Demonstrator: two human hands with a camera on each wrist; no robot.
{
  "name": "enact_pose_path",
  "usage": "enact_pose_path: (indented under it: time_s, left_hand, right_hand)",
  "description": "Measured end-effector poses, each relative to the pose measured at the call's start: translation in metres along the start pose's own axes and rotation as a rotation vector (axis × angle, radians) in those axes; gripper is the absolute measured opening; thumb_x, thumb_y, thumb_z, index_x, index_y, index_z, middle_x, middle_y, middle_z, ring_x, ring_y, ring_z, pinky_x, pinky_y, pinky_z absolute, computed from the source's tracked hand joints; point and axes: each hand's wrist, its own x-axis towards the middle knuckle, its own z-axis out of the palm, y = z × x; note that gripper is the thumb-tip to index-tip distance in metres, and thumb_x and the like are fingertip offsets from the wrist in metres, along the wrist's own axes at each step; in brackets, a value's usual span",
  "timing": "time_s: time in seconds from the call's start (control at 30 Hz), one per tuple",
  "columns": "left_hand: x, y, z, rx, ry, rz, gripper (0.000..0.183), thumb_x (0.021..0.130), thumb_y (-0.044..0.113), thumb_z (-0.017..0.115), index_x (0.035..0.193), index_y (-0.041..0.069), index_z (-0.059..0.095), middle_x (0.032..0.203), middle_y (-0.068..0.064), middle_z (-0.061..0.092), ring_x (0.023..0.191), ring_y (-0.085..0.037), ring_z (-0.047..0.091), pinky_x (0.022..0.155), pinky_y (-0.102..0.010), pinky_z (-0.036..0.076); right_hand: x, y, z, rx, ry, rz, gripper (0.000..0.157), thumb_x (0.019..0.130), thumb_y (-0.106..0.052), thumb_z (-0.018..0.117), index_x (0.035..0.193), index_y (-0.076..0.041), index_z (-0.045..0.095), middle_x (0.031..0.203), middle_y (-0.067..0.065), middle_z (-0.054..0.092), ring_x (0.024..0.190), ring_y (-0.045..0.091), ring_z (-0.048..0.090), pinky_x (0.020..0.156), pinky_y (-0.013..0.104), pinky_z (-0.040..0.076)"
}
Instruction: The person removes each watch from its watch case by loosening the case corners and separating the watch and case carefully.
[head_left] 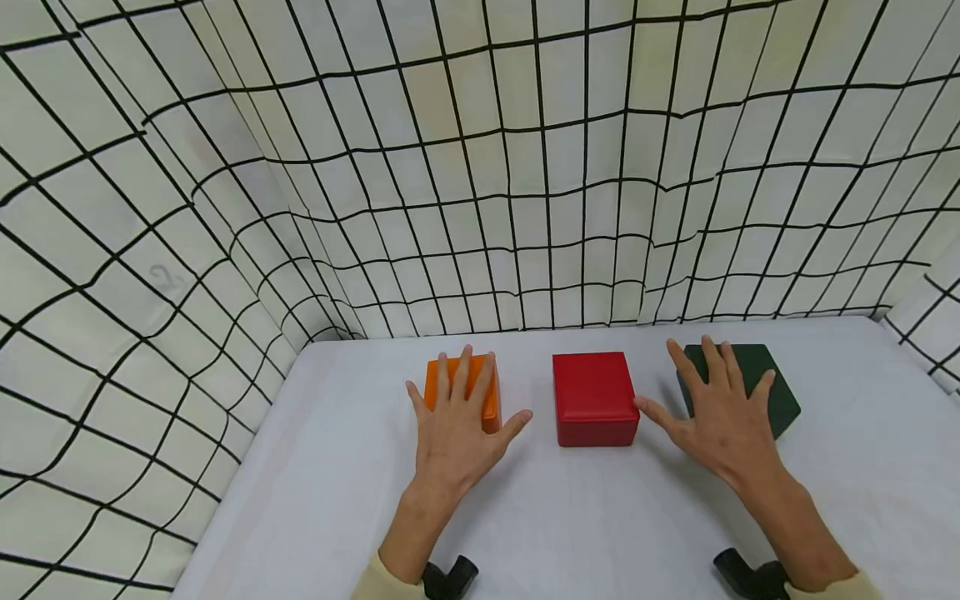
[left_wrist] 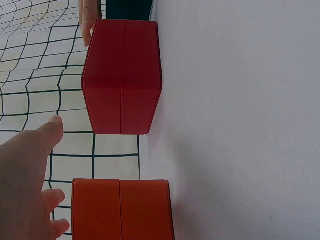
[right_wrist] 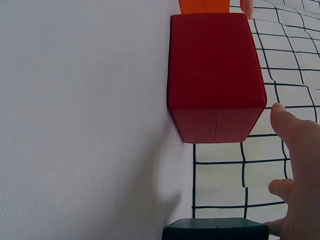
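Note:
Three closed boxes stand in a row on a white table. In the head view the orange box (head_left: 492, 408) is on the left, the red box (head_left: 594, 392) in the middle and the dark green box (head_left: 780, 392) on the right. My left hand (head_left: 453, 437), fingers spread, hovers over the orange box and hides part of it. Likewise spread, my right hand (head_left: 723, 425) overlaps the green box, its thumb close by the red box's right edge. Both wrist views show the red box (left_wrist: 122, 77) with a seam round its side, apart from the fingers. Neither hand grips anything.
A white wall with a black grid net (head_left: 510, 200) rises behind and to the left of the table (head_left: 315, 500). More netting is at the far right. Black wrist-worn devices (head_left: 450, 577) sit below both wrists, by the light sleeves.

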Motion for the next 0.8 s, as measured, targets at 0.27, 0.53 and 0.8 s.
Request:
enact_pose_path:
  time_s: [0.27,0.53,0.8]
  left_hand:
    - [0.001,0.0,0.001,-0.003,0.0,0.007,0.092,0.09,0.08,0.05,0.166,0.033,0.027,0.176,-0.003,0.021,0.163,-0.039,0.014,0.119,-0.083,0.012]
    - [0.004,-0.001,0.003,-0.04,0.032,0.011,0.085,0.093,0.074,0.053,0.162,0.028,0.038,0.173,-0.003,0.03,0.161,-0.036,0.024,0.121,-0.079,0.017]
    - [0.004,-0.01,0.005,-0.129,0.218,0.068,0.057,0.098,0.053,0.064,0.138,0.013,0.067,0.155,-0.008,0.055,0.15,-0.032,0.045,0.12,-0.07,0.033]
  right_hand:
    - [0.0,0.0,-0.001,0.009,-0.002,-0.004,0.096,0.086,-0.063,0.07,0.163,-0.019,0.033,0.164,0.033,0.028,0.153,0.056,0.023,0.109,0.092,0.007]
    - [0.002,-0.003,-0.001,0.081,0.051,-0.039,0.087,0.087,-0.054,0.074,0.158,-0.015,0.043,0.161,0.031,0.035,0.152,0.053,0.029,0.114,0.088,0.009]
    - [0.001,-0.016,-0.003,0.198,0.116,-0.106,0.061,0.087,-0.026,0.082,0.141,-0.007,0.061,0.153,0.025,0.049,0.139,0.048,0.046,0.111,0.075,0.039]
